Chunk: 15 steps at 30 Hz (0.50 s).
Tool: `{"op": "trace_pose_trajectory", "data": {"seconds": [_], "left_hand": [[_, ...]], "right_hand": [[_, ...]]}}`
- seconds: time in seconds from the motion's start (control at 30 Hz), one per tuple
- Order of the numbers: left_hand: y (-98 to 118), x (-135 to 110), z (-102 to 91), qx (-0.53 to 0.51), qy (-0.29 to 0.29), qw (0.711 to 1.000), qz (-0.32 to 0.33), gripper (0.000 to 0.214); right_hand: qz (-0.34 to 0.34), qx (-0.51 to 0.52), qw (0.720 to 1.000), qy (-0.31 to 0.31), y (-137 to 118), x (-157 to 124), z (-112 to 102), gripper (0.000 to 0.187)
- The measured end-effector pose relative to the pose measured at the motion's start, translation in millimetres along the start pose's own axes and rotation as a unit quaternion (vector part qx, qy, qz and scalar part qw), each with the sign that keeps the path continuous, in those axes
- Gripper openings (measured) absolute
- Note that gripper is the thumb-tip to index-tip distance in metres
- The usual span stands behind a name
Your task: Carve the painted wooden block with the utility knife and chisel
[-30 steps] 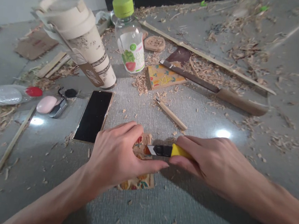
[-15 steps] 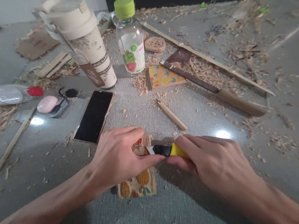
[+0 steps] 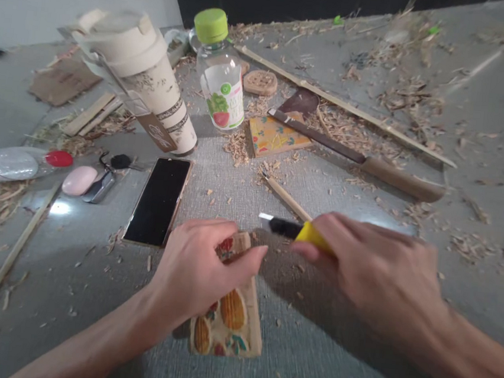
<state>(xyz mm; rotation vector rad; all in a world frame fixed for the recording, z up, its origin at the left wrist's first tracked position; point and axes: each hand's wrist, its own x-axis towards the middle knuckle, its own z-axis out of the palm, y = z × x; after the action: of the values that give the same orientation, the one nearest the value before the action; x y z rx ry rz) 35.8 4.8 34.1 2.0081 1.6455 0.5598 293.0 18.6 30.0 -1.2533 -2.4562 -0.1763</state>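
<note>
My left hand (image 3: 202, 264) grips a carved wooden block (image 3: 245, 322) by its left side, thumb reaching over the top face. Painted orange oval shapes, red spots and green leaves in relief cover the block, which is partly hidden under the hand. My right hand (image 3: 361, 259) is closed around a yellow and black utility knife (image 3: 290, 228). Its short bright blade points left, above the mat and apart from the block. Just behind the knife lies a pencil-like wooden stick (image 3: 284, 197) with a dark tip.
A black phone (image 3: 158, 204) lies left of the block. Behind stand a cream travel cup (image 3: 150, 84) and a green-capped bottle (image 3: 221, 85). A wooden-handled blade (image 3: 353, 154) rests across a painted board (image 3: 261, 135). Shavings (image 3: 403, 96) and a red-capped bottle (image 3: 14, 163) lie about.
The knife has lifted off the block and moved up and right with my right hand. My left thumb has come away from the knife; my left hand still holds the block.
</note>
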Motion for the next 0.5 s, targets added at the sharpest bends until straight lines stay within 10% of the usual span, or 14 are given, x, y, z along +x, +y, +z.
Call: {"op": "trace_pose_trajectory", "data": {"seconds": [0.5], "left_hand": [[-9.4,6.7,-10.9,-0.155,-0.136,0.971,-0.119,0.039]], "right_hand": [[0.01,0.066,0.998,-0.02,17.2,5.5,3.3,0.049]]}}
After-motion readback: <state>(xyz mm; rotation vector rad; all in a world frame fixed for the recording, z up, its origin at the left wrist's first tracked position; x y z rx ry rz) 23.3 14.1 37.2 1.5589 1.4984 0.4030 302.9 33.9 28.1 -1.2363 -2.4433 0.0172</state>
